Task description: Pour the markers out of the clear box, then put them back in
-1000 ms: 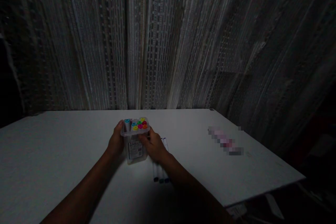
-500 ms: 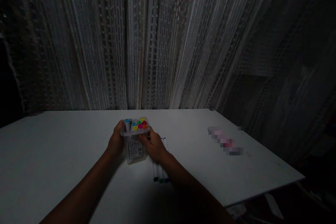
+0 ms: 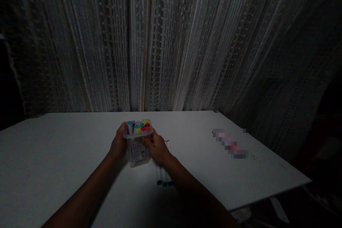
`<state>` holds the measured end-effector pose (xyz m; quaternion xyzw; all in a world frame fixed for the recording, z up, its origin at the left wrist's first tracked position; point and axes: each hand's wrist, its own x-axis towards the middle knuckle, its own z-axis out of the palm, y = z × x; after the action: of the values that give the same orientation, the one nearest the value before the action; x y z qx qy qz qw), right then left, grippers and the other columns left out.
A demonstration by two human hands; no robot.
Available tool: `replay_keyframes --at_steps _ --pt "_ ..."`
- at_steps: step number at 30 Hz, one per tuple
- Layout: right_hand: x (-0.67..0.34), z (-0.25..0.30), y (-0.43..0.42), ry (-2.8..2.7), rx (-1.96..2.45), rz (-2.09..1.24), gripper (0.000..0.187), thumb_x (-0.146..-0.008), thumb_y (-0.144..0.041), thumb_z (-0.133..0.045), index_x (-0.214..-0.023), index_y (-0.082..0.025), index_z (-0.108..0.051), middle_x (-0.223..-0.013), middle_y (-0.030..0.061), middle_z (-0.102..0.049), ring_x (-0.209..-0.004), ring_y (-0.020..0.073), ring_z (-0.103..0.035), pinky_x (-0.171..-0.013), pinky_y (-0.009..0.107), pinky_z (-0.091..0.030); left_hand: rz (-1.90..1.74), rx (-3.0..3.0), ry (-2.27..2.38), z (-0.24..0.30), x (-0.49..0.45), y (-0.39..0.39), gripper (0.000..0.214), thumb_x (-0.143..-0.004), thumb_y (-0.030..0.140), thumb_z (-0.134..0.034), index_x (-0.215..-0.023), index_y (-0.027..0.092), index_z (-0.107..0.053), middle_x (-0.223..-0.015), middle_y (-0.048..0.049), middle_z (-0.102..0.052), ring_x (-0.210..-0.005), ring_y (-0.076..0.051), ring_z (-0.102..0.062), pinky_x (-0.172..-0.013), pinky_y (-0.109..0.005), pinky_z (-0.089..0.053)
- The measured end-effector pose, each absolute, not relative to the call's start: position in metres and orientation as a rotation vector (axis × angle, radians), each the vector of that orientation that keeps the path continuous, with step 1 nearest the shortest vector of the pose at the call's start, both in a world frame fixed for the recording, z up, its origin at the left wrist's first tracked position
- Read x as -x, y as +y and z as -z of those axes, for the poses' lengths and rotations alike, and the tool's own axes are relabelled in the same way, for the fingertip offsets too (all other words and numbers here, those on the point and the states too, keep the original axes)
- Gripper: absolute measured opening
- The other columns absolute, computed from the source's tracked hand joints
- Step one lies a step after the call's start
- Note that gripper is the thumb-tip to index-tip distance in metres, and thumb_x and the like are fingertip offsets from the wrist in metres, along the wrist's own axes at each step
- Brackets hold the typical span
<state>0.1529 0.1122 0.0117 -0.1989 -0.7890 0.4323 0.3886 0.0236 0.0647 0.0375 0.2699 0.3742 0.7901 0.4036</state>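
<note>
A clear plastic box (image 3: 138, 152) with a printed label stands on the white table (image 3: 53, 164), packed upright with markers whose multicoloured ends (image 3: 141, 126) show at the top. My left hand (image 3: 119, 142) grips its left side, and my right hand (image 3: 157, 148) holds its right side. Three markers (image 3: 163, 172) lie side by side behind and under my right hand, with dark, green and blue ends toward me. Part of their length is hidden by that hand and its wrist.
A pixelated, blurred pinkish object (image 3: 230, 143) lies on the right of the table. A striped curtain (image 3: 171, 42) hangs behind the table's far edge. The table's right corner ends above a dark floor with pale items (image 3: 242, 214).
</note>
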Motion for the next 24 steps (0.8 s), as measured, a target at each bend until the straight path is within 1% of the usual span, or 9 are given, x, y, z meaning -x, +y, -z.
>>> replay_keyframes --at_steps 5,12,16,24 --pt "-0.1530 -0.0112 0.1124 -2.013 0.492 -1.101 0.045 -0.089 -0.048 -0.050 -0.125 -0.022 -0.048 -0.115 0.0059 -0.066 -0.097 0.0198 -0.064 -0.085 0.034 -0.050 -1.978 -0.662 0.986 -0.0365 -0.0220 0.0662 0.032 -0.065 0.049 -0.063 -0.067 0.018 -0.058 -0.057 0.0005 -0.063 -0.071 -0.025 -0.068 -0.070 -0.035 -0.054" --pt "-0.1527 -0.0122 0.1120 -1.999 0.484 -1.118 0.044 -0.088 -0.047 -0.052 -0.124 -0.022 -0.049 -0.115 0.0062 -0.065 -0.099 0.0212 -0.063 -0.086 0.035 -0.050 -2.010 -0.662 0.953 -0.0370 -0.0238 0.0657 0.029 -0.065 0.046 -0.063 -0.069 0.018 -0.061 -0.054 0.0005 -0.061 -0.072 -0.026 -0.068 -0.072 -0.037 -0.053" --pt "-0.1529 -0.0130 0.1115 -2.002 0.480 -1.110 0.043 -0.088 -0.045 -0.052 -0.124 -0.022 -0.049 -0.116 0.0064 -0.065 -0.098 0.0210 -0.064 -0.085 0.035 -0.050 -2.024 -0.682 0.946 -0.0355 -0.0225 0.0667 0.028 -0.064 0.045 -0.064 -0.068 0.018 -0.060 -0.056 0.0009 -0.064 -0.071 -0.025 -0.068 -0.071 -0.036 -0.054" --pt "-0.1534 -0.0130 0.1116 -2.020 0.502 -1.094 0.042 -0.088 -0.046 -0.052 -0.124 -0.024 -0.048 -0.116 0.0047 -0.065 -0.099 0.0198 -0.064 -0.085 0.034 -0.050 -1.984 -0.642 0.961 -0.0401 -0.0257 0.0644 0.031 -0.065 0.047 -0.062 -0.069 0.016 -0.060 -0.057 -0.0017 -0.065 -0.080 -0.029 -0.069 -0.072 -0.038 -0.055"
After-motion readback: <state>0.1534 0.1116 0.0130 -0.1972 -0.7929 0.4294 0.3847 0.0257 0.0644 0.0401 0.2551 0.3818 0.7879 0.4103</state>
